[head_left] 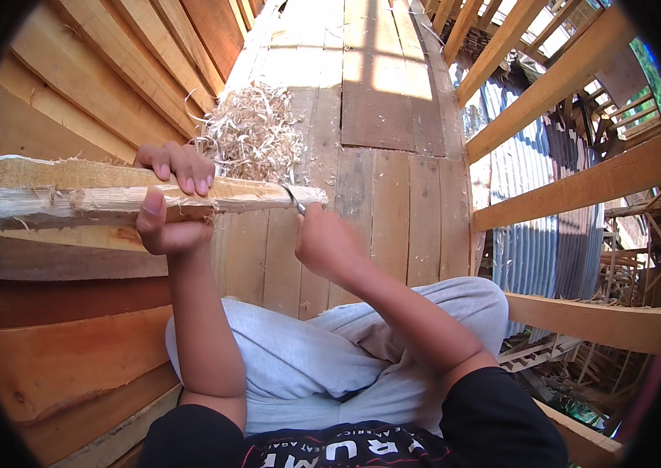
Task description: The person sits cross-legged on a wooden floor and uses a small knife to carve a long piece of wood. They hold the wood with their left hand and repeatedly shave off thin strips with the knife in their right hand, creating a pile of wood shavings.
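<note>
The left hand (177, 236) is gripping a pale timber (73, 191) — its fingers are curling over the far side while the thumb is pressing against the near side. The right hand (330, 243) is closing in a fist around a small curved blade (294, 199), whose handle the fist is hiding; the dark metal is crossing the timber near its right end. The timber itself is stretching sideways, its left end running to the edge of view, its surface showing rough, whittled facets.

Beyond the timber, a heap of curled shavings (256, 132) is lying on the plank floor (393, 203), with loose bits scattering around it. On the near side of the timber, the person's crossed legs in grey trousers (291, 343) are resting. To the right of the timber — well apart from it — a wooden railing (580, 183) is standing before corrugated sheets (533, 218).
</note>
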`<control>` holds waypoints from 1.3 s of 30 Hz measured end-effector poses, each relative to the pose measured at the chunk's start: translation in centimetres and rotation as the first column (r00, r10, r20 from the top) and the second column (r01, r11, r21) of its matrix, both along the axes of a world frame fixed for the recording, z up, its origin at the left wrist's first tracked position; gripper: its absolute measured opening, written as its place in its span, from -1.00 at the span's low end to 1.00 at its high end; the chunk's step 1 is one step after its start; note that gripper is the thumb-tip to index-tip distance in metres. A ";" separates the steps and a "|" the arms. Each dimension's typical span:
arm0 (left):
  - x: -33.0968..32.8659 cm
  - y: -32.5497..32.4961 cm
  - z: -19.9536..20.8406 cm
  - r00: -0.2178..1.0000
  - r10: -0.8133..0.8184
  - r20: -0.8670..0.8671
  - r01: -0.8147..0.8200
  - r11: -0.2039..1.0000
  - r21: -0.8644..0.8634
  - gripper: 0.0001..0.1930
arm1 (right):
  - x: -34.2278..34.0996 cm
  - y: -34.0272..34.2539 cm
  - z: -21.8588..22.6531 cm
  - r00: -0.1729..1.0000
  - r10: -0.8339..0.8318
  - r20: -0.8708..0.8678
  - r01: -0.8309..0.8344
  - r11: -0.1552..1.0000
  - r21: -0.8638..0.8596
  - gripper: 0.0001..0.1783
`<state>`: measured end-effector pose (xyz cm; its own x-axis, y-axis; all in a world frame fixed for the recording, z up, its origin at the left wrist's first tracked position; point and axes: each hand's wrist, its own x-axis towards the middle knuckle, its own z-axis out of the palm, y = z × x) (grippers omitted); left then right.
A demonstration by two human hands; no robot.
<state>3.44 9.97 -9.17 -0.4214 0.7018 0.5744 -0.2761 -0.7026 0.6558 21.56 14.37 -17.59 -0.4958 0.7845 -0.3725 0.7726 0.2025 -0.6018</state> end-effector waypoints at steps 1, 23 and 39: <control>0.4 0.0 0.2 1.000 -0.003 -0.002 0.003 1.000 -0.008 -0.64 | -0.1 0.1 -0.1 1.000 -0.020 -0.017 0.020 1.000 0.008 -0.67; 0.9 0.6 0.2 0.999 -0.034 0.017 0.034 0.999 0.006 -0.63 | 2.1 2.7 -5.7 0.994 -0.106 0.028 0.108 0.991 -0.077 -0.77; 1.3 0.3 0.3 1.000 0.001 0.006 -0.001 1.000 0.006 -0.63 | 2.2 2.1 -3.7 0.994 0.051 0.096 -0.047 0.998 -0.042 -0.74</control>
